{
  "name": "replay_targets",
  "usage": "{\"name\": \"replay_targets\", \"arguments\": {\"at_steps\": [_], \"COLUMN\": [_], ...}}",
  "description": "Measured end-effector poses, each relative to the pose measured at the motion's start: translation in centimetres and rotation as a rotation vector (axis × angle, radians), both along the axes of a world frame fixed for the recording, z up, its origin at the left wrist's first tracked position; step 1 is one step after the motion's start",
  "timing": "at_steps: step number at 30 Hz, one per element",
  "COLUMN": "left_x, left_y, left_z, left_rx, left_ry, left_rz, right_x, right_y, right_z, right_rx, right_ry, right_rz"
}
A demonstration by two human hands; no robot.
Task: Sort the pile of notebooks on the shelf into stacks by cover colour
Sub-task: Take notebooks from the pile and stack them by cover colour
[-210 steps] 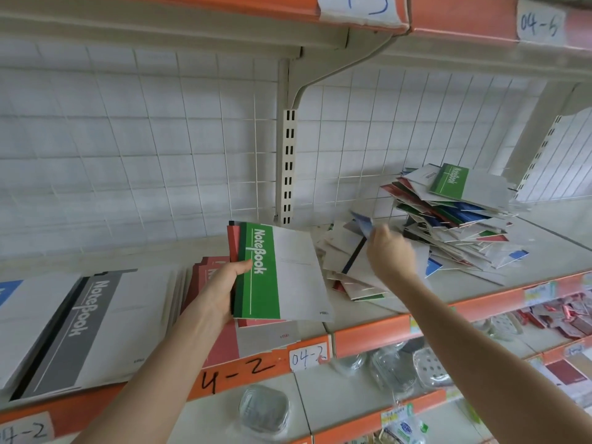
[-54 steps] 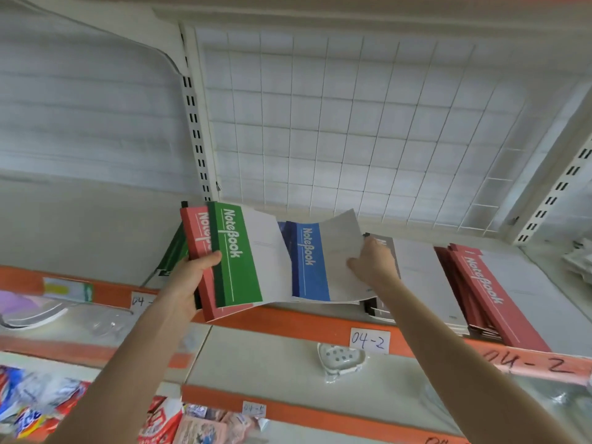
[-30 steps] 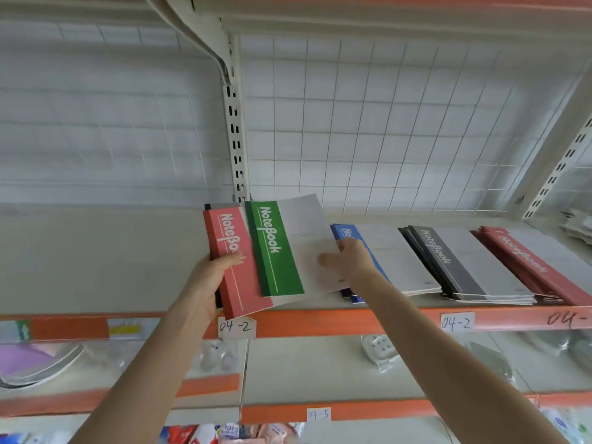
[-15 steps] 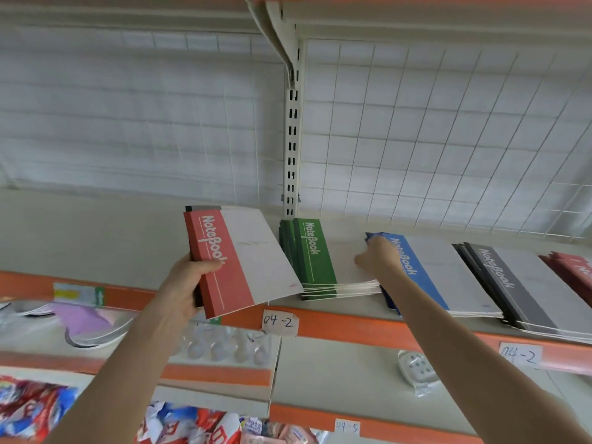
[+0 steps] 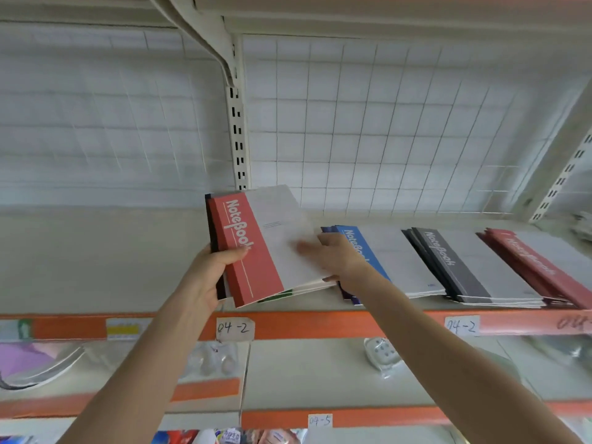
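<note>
- Red notebook [image 5: 246, 251]: held tilted above the shelf [image 5: 96, 261], over a green-edged stack [image 5: 277, 295]; a black notebook [image 5: 212, 232] is held behind it.
- Left hand [image 5: 205, 277]: curled round both spines, thumb pressed on the red band.
- Right hand [image 5: 339, 261]: blurred fingers are laid on the white cover; a pinch cannot be told.
- Blue stack [image 5: 362, 251], grey stack [image 5: 448, 261] and red stack [image 5: 538, 267]: laid in a row on the shelf, to the right.

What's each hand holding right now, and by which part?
The left hand grips the red notebook by its spine edge, thumb on the cover. The right hand, blurred, touches its white right side; a grip cannot be told.
</note>
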State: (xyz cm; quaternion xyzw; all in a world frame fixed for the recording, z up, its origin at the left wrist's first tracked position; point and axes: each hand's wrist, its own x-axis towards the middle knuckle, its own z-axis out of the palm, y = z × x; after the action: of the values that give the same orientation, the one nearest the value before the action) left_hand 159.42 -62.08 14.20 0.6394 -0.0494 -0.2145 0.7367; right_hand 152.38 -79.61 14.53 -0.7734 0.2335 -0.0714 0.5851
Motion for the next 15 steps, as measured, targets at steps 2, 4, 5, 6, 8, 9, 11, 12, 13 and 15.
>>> {"name": "replay_targets", "arguments": {"at_steps": [2,4,5,6,8,9,11,12,13,15], "left_x": [-0.8,-1.7,-2.2,-2.6,-3.8,-4.5,-5.9,-6.8,-7.6,-9.4], "left_y": [-2.3,-4.7,-5.9,-7.2,-9.9,-11.4,-14.5,-16.0,-17.6,-20.6], "left_z": [0.2,0.3,0.4,0.4,0.4,0.5,0.5,0.5,0.4,0.3], "left_rx": [-0.018,-0.048,-0.057,-0.061,-0.043,-0.033,-0.041,-0.046,-0.039,-0.01], "left_ry": [0.013,0.046,0.057,0.062,0.056,0.054,0.078,0.101,0.115,0.106], "left_rz": [-0.037,-0.071,-0.09,-0.11,-0.135,-0.149,-0.194,-0.221,-0.234,-0.252], "right_x": [-0.9,-2.2,-3.0,-3.8,-5.6,-6.6,-8.5,-9.5,-10.6,-12.8], "right_y": [-2.0,-4.2,-5.4,-6.7,-9.2,-10.4,-13.2,-14.5,-15.9,-18.8], "right_z": [-0.4,-0.3,-0.3,-0.4,-0.4,-0.4,-0.4,-0.3,-0.1,-0.1], "right_rx": [-0.062,-0.105,-0.12,-0.132,-0.164,-0.184,-0.214,-0.224,-0.235,-0.255], "right_ry": [-0.031,-0.03,-0.031,-0.031,-0.024,-0.014,-0.004,-0.004,0.007,0.033], "right_rz": [-0.066,-0.14,-0.165,-0.185,-0.229,-0.244,-0.274,-0.287,-0.299,-0.339]}}
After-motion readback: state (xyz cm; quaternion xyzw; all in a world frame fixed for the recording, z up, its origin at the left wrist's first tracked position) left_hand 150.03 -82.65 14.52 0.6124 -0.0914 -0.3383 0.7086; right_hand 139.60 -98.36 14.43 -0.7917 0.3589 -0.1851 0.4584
